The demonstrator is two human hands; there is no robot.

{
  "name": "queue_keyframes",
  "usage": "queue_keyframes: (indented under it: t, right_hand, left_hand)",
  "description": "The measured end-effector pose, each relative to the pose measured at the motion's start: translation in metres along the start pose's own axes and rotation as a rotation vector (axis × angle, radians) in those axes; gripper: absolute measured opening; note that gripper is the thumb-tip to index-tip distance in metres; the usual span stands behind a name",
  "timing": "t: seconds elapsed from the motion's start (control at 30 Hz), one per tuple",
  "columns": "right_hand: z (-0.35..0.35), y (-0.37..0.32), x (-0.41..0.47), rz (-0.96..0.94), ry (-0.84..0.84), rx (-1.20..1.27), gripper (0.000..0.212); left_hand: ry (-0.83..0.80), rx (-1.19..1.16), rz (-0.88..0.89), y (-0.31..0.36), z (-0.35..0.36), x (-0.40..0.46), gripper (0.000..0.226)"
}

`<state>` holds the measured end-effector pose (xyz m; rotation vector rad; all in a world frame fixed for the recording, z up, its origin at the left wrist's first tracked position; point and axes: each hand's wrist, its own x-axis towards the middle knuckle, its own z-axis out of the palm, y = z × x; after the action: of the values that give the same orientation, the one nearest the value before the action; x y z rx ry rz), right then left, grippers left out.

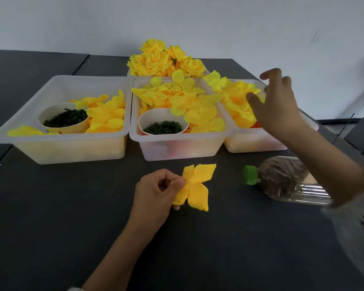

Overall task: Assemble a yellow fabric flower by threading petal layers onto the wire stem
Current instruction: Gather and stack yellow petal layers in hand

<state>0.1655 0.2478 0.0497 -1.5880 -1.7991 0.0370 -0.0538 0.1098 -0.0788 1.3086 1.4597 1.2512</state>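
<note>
My left hand (156, 192) pinches a yellow fabric flower piece (198, 185) with several petals, low over the dark table in front of the bins. The wire stem is hidden by my fingers. My right hand (275, 101) hovers with spread, relaxed fingers over the right bin (256, 141), just above its heap of yellow petal layers (237, 101), holding nothing. The middle bin (177, 148) holds more loose petal layers (189, 101) and a cup of green parts (163, 127).
A left bin (61, 145) carries petals and a cup of dark green pieces (65, 118). Finished yellow flowers (162, 59) fill a tray at the back. A clear plastic bottle with a green cap (282, 181) lies on its side under my right forearm.
</note>
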Motion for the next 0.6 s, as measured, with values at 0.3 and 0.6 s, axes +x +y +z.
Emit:
queue_keyframes:
  t: [0.3, 0.6]
  right_hand:
    - [0.019, -0.026, -0.11, 0.116, -0.923, 0.39, 0.023]
    - [0.03, -0.016, -0.112, 0.075, -0.913, 0.403, 0.013]
  left_hand:
    - [0.011, 0.102, 0.098, 0.005, 0.003, -0.008, 0.009]
    - [-0.001, 0.235, 0.141, 0.004, 0.007, -0.01, 0.014]
